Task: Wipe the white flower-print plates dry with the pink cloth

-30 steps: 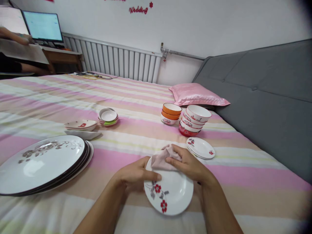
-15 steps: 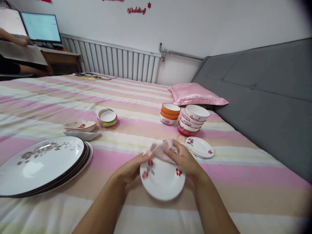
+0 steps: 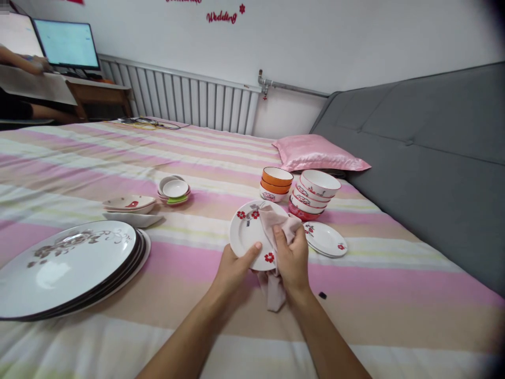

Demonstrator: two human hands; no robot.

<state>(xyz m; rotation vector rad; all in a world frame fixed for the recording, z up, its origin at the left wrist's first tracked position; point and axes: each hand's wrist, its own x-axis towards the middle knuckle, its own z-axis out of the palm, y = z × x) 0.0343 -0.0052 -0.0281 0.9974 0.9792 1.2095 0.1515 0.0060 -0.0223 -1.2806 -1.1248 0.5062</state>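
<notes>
A small white plate with red flowers (image 3: pixel 250 234) is held tilted up above the striped bed. My left hand (image 3: pixel 236 263) grips its lower edge, thumb on the face and fingers hidden beneath. My right hand (image 3: pixel 292 258) pinches a pale pink cloth (image 3: pixel 276 221) over the plate's right edge; part of the cloth hangs below. Just right of that hand lie matching small plates (image 3: pixel 326 239), stacked. Behind them stand a stack of white and red bowls (image 3: pixel 315 192) and a shorter stack with orange bowls (image 3: pixel 276 181).
Large oval plates (image 3: pixel 74 263) are piled at the left. Beyond them are boat-shaped dishes (image 3: pixel 130 204) and small nested bowls (image 3: pixel 174 189). A pink pillow (image 3: pixel 319 151) rests near the grey headboard (image 3: pixel 418 142). A small black piece (image 3: pixel 322 296) lies on the bed. A person's arm (image 3: pixel 21 62) shows far left.
The plate has turned and moved up, away from me. My right hand and the cloth have shifted to its right side, the cloth now hanging down. The black piece on the bed has come into view.
</notes>
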